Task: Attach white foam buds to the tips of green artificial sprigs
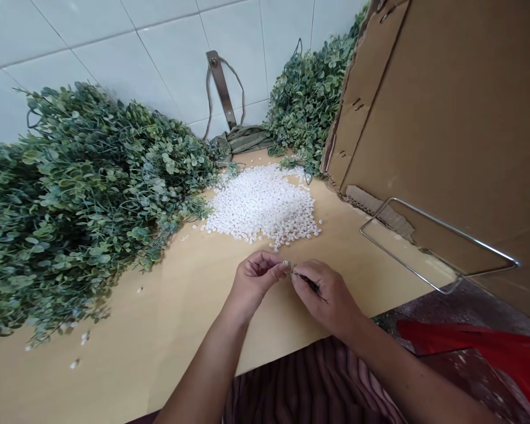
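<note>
My left hand (259, 274) is closed in a pinch, thumb against fingertips, on a small whitish piece (287, 264). Right beside it, my right hand (324, 288) is curled round a thin dark strand or stem (307, 279), mostly hidden by the fingers. Both sets of fingertips nearly meet over the near part of the table. A little beyond them spreads a pile of small white pellet-like pieces (260, 203).
A large heap of artificial green foliage (106, 171) lies left, with another bunch (311, 88) behind. On the right are a cardboard box (450, 129) and a bent metal wire frame (450, 221). An olive cloth with a strap (247, 139) rests against the tiled wall (168, 53).
</note>
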`<state>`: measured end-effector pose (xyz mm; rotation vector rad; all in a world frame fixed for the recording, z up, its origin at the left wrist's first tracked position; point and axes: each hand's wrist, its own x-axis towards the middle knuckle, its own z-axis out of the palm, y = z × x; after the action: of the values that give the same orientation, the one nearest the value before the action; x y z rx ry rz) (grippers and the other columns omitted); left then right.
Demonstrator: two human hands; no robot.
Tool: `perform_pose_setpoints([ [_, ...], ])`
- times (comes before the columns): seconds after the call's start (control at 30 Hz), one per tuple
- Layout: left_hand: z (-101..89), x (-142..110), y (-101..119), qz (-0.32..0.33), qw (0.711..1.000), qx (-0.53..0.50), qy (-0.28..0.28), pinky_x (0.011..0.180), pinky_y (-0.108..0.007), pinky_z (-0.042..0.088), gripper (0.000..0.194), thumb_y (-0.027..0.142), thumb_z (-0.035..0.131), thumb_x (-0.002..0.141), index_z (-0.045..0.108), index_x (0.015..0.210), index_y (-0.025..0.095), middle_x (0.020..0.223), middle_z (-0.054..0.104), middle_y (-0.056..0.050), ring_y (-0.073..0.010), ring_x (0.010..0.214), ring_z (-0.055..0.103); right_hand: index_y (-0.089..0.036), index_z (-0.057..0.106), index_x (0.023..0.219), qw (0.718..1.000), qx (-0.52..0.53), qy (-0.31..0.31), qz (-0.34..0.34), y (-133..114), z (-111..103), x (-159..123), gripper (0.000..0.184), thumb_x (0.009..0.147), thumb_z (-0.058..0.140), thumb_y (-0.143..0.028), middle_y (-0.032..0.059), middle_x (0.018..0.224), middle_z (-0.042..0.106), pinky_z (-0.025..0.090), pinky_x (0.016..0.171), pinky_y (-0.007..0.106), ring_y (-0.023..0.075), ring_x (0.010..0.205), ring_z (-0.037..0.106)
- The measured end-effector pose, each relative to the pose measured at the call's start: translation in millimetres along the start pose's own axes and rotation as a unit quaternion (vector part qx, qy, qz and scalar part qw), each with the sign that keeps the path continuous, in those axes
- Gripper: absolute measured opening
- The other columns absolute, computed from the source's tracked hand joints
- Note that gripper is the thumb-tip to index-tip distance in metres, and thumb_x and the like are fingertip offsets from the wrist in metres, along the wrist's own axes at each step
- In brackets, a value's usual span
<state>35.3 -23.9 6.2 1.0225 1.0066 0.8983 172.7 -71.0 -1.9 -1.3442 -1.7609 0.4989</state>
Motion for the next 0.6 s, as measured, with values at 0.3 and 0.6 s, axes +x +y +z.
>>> perform_pose_setpoints([
  [0.3,-6.1,-0.8,-3.5,-0.053,0.996,-0.068,-0.018,0.065,-0.023,0.045,0.028,0.031,0.08,0.054,0.073,0.077,0.017,0.07,0.069,-0.002,-0.0095,0.063,0.056,-0.018,0.055,0.065,0.996,0.072,0.018,0.052,2.6,7.4,1.5,0.019,0.081,0.044,-0.019,0.0034,0.065,0.059,0.045,0.062,0.028,0.0156,0.064,0.055],
  [0.6,-6.4,0.9,-2.5,-0.07,0.994,-0.082,-0.032,0.065,-0.026,0.047,0.029,0.033,0.081,0.052,0.071,0.072,0.015,0.067,0.067,-0.002,-0.0105,0.06,0.057,-0.018,0.055,0.063,0.99,0.11,0.039,0.076,-0.7,6.6,4.8,0.019,0.079,0.046,-0.018,-0.0005,0.056,0.051,0.042,0.052,0.022,0.0122,0.054,0.05],
])
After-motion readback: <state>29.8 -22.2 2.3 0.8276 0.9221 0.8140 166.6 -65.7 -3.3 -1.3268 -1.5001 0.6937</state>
